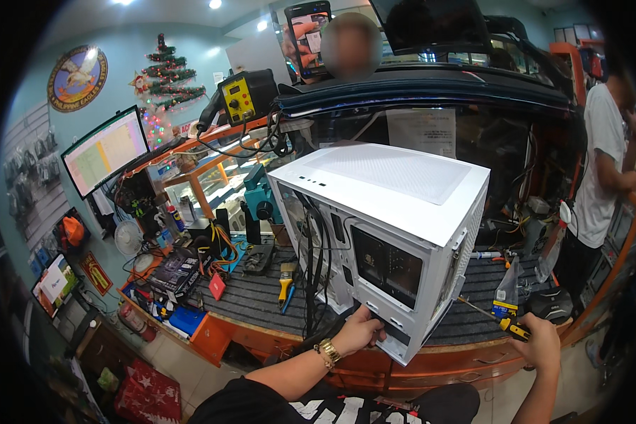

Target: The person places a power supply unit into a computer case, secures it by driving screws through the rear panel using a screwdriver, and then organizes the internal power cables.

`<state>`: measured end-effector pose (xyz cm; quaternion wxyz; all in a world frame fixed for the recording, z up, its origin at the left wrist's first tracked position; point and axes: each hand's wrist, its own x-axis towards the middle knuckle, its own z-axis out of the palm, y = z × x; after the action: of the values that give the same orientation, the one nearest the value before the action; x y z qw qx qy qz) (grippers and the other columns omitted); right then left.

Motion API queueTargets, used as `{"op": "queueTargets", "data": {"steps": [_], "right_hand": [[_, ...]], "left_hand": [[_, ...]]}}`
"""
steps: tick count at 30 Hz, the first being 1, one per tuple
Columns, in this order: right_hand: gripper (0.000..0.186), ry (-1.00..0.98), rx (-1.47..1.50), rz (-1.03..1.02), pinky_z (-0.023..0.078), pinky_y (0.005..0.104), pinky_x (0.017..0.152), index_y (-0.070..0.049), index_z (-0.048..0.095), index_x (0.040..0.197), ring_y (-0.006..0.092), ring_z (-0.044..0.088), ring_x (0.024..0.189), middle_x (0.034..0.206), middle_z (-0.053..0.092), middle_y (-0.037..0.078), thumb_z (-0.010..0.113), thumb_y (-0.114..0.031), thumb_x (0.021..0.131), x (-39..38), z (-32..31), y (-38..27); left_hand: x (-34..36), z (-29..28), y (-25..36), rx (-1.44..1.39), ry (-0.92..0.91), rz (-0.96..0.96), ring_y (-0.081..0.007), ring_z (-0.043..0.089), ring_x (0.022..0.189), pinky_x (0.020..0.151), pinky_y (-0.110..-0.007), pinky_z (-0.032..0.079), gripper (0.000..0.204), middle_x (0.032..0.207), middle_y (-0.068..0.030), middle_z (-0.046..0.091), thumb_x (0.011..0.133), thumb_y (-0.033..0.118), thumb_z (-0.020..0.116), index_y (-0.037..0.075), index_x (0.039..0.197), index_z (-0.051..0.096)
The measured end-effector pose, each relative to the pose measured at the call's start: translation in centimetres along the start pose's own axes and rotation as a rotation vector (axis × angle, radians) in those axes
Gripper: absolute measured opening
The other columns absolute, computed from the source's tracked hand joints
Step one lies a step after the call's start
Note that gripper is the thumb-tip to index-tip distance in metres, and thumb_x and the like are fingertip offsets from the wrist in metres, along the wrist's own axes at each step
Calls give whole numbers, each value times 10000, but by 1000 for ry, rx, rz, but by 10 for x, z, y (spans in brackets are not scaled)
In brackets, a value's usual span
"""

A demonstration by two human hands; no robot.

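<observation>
A white computer case [374, 173] stands tilted on the workbench, its side panel off so that the inner tray and an opening show. Black cables [312, 261] hang down along its left part. My left hand [359, 331], with a gold watch at the wrist, has its fingers curled round the case's lower edge. Off the case's right corner, my right hand [540, 343] grips a yellow and black screwdriver [514, 329], whose shaft points left toward the case. Just beyond the screwdriver lies a blue and yellow packet [505, 300].
A yellow-handled brush [287, 283] lies on the grey striped mat [247, 300], left of the case. Farther left are a motherboard box [180, 272] and a small fan [128, 239]. A yellow-fronted soldering station [237, 99] sits above. A person in white [601, 155] stands at the right.
</observation>
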<state>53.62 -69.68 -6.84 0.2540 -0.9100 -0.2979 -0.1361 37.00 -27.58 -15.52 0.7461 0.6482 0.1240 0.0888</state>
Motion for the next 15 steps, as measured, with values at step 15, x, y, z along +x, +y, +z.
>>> {"op": "queueTargets", "data": {"steps": [15], "right_hand": [[438,-37,-36,-19,569,482,792,-41,693,1053,414,740,932,966,759,178,940,-188,722,-4,-2,-5]], "left_hand": [[-1,5,0,-67,-7,35,-172,730,814,593,-281,549,394,1145,-72,699,1030,-8,599,81,1405,518]]}}
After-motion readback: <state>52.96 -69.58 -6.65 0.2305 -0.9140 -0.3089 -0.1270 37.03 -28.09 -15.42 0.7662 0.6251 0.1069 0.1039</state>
